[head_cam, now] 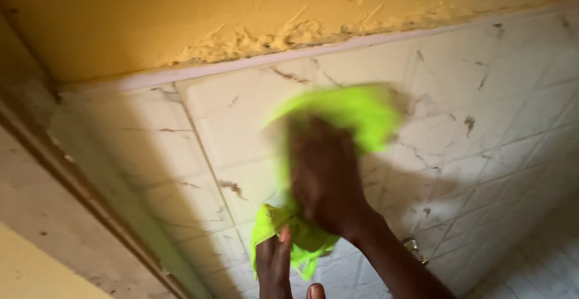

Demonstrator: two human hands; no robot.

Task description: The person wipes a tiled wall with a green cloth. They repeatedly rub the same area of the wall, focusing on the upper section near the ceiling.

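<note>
The step in hand looks like wiping: the right hand [325, 175] lies flat, palm to the wall, pressing a bright lime-green soft cloth [353, 115] against the white marble-patterned wall tiles [229, 124], and both hand and cloth are smeared with motion blur, which suggests a rubbing stroke. This hand does not close round the cloth; its fingers are spread over it, pinning it to the tile surface. The cloth fans out above and to the right of the fingers, just under the pale strip where the tiles meet the rough yellow plastered wall [151, 15] above. Its lower end hangs down in a bunched tail at the near bottom of the view, where the left hand [274, 263] pinches it, thumb and fingers closed on the loose folds. The cloth looks thin, limp and crumpled, with no stiffness, and whether it is wet cannot be told. Continuing calls, in my judgement, for steady flat pressure and for keeping the hanging end gathered so it does not drag. The tiles carry dark brownish veins and specks; which are pattern and which dirt I cannot tell. To the left runs a brown wooden frame edge [72, 178], and a small metal fitting [413, 248] shows just right of the right forearm.
</note>
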